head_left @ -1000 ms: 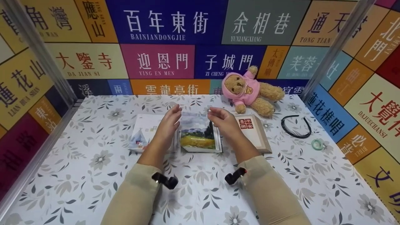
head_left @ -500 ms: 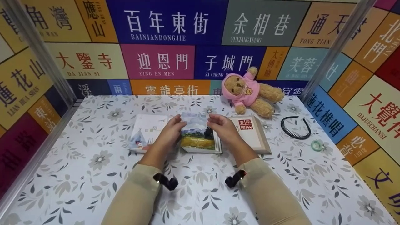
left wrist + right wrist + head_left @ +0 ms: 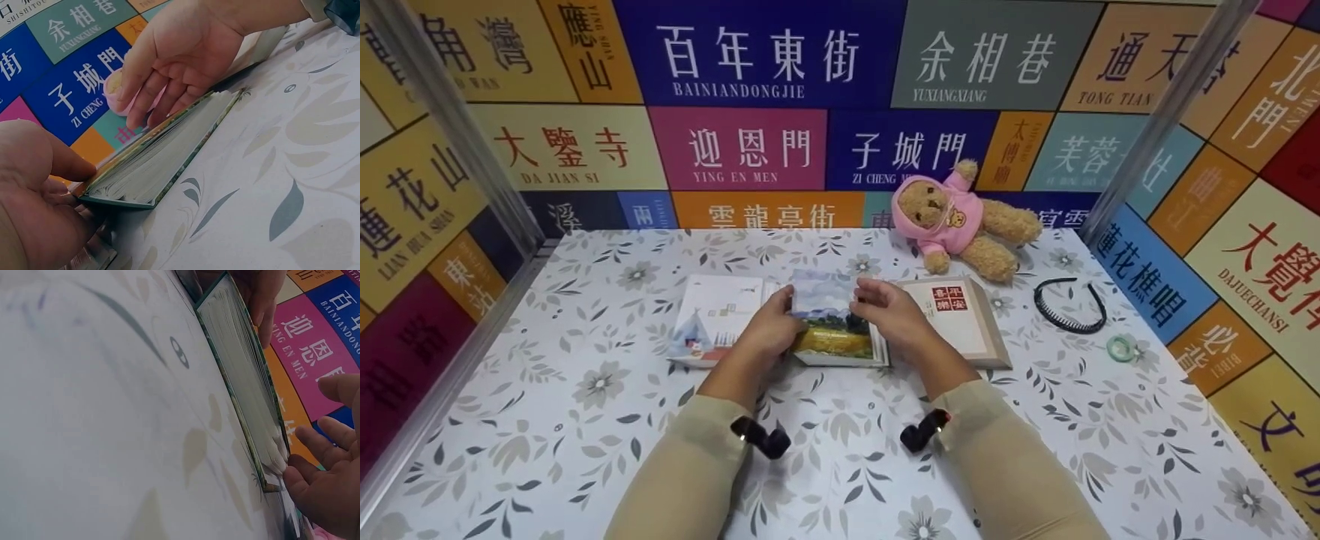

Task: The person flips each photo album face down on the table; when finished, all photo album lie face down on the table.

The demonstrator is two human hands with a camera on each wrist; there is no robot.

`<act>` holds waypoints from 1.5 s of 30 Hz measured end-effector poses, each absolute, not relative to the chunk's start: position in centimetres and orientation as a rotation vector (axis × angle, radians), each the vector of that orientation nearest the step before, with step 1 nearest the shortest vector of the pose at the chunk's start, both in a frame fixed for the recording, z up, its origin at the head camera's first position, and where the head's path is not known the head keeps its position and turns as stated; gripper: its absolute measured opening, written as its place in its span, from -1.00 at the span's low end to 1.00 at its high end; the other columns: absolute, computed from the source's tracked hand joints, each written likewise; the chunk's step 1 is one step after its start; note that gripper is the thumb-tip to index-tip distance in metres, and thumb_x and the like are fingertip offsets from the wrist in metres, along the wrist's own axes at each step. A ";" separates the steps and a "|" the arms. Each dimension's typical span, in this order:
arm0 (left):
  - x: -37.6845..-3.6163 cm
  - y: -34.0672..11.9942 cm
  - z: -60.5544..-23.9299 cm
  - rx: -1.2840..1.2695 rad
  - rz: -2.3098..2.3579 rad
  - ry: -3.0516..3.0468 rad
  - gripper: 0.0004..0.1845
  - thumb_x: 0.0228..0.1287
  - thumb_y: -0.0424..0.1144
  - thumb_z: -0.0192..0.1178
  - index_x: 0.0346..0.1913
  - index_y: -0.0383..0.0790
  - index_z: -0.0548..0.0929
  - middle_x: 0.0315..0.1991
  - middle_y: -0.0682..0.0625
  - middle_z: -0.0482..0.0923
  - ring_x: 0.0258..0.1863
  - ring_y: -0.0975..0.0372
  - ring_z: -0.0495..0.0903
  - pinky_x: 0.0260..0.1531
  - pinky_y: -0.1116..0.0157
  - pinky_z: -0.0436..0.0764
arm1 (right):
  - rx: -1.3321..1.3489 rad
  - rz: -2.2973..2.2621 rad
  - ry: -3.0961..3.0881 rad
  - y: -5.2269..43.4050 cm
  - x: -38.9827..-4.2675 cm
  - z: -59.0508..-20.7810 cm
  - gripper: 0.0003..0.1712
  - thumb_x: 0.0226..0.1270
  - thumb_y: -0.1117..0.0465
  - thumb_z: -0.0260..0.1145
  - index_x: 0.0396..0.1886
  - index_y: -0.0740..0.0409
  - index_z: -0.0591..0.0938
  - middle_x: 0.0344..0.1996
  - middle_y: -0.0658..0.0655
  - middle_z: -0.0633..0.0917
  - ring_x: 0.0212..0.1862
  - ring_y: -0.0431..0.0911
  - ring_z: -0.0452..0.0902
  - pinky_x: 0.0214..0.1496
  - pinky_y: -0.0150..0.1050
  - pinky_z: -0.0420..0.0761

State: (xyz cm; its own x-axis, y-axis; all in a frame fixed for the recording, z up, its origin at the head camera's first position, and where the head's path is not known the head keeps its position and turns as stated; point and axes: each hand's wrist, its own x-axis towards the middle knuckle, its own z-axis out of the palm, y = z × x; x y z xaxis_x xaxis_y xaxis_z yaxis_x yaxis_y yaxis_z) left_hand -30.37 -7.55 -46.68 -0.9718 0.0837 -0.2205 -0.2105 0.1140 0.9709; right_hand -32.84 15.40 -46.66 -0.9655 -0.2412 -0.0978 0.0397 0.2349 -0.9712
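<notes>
A book with a painted landscape cover (image 3: pixel 834 326) lies in the middle of the patterned tabletop. My left hand (image 3: pixel 769 328) grips its left edge, the thumb over the cover and the fingers at the side, as the left wrist view shows. Along the book's right side is my right hand (image 3: pixel 896 313), its fingers loosely bent; in the right wrist view its little finger sits right at the page corner. The page block (image 3: pixel 239 377) faces the person, slightly fanned. On the left lies a white illustrated book (image 3: pixel 716 304), partly behind my left hand.
Right of my hand lies a beige book with red characters (image 3: pixel 964 330). Behind it a teddy bear in a pink hoodie (image 3: pixel 952 217) reclines near the back wall. Farther right are a black headband (image 3: pixel 1065 325) and a pale green ring (image 3: pixel 1111 348). Colourful lettered walls (image 3: pixel 765 52) enclose the table.
Both hands have come down toward the landscape book. The left hand has closed on its left edge, and the right hand has moved slightly lower and inward at its right side.
</notes>
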 end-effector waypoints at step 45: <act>-28.4 -5.6 -43.0 0.088 2.255 2.029 -0.27 0.52 -0.07 0.29 0.66 0.04 0.32 0.71 -0.01 0.17 0.54 0.07 0.40 0.52 0.07 0.48 | -0.418 -1.943 1.980 13.2 -29.8 -42.6 -0.16 0.69 0.01 0.17 0.79 -0.17 0.04 0.66 0.28 0.22 0.64 0.23 0.28 0.62 0.32 0.37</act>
State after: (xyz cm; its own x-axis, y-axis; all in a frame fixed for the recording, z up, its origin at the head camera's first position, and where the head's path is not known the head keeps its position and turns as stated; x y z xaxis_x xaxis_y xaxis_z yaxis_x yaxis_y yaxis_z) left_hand -28.41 -5.60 -42.97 -0.9926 0.1182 -0.0285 -0.0408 -0.1030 0.9938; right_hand -29.82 13.24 -42.55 -0.9010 -0.4326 -0.0317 0.0236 0.0241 -0.9994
